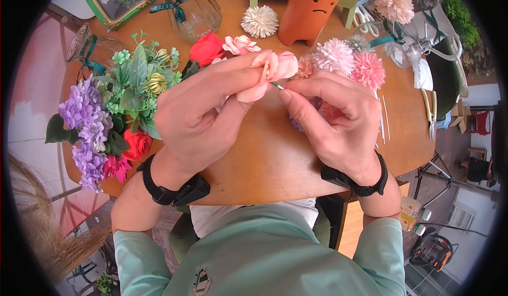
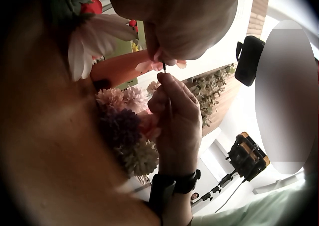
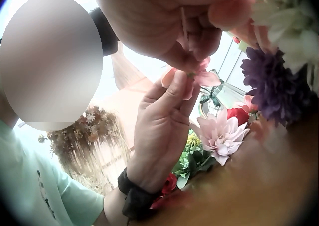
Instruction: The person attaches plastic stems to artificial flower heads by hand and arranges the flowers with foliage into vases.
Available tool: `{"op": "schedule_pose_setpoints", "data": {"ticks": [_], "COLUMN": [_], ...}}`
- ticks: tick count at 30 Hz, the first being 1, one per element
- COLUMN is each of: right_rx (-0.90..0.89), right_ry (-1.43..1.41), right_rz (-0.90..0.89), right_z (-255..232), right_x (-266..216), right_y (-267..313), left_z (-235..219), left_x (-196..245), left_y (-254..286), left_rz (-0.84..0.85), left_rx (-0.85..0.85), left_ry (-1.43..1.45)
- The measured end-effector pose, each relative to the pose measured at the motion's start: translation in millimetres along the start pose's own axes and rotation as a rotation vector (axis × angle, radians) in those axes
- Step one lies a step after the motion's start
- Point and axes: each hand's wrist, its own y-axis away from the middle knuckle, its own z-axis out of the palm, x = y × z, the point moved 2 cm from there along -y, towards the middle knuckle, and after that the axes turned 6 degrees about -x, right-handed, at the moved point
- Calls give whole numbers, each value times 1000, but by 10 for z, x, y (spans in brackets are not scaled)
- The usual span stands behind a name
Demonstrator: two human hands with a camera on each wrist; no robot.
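Observation:
In the head view a pink flower [image 1: 275,67] is pinched between the thumb and fingers of the left hand [image 1: 203,108]. Thumb and forefinger of the right hand [image 1: 338,113] pinch a thin stem just at the flower's short green base [image 1: 277,85]. The right wrist view shows the left hand [image 3: 167,116] holding the pink petals [image 3: 207,78] from below, while a pale thin stick [image 3: 184,29] lies within the right hand [image 3: 174,22]. In the left wrist view the right hand's [image 2: 177,111] fingertips are close beneath the flower's dark stem end.
Purple, red and green artificial flowers [image 1: 92,121] lie at the left. Pink pompom flowers [image 1: 369,69] are beyond the right hand. An orange cup [image 1: 308,13], a glass jar [image 1: 193,13] and a green frame stand at the back. White sticks [image 1: 386,117] and pliers [image 1: 429,111] lie right.

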Motion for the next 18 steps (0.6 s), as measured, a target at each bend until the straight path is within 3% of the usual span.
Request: {"op": "schedule_pose_setpoints", "data": {"ticks": [5, 8, 11, 14, 16, 17, 18], "right_rx": [-24, 53, 48, 145, 298, 349, 352], "right_ry": [-122, -277, -325, -246, -43, -41, -39], "right_rz": [97, 162, 185, 158, -42, -36, -37], "right_z": [23, 57, 43, -71, -180, -169, -149], "right_x": [-11, 15, 21, 69, 119, 117, 114], "right_y": [12, 17, -1, -67, -89, -82, -72], "left_z": [2, -4, -33, -68, -147, -155, -131], "left_x": [-30, -35, -73, -120, -144, -201, -219], "left_y": [25, 29, -21, -125, -152, -156, -135], "left_rz": [1, 32, -44, 8, -154, -141, -138], "left_rx": [-1, 6, -46, -59, 105, 38, 37], "left_ry": [41, 47, 83, 201, 81, -131, -130]}}
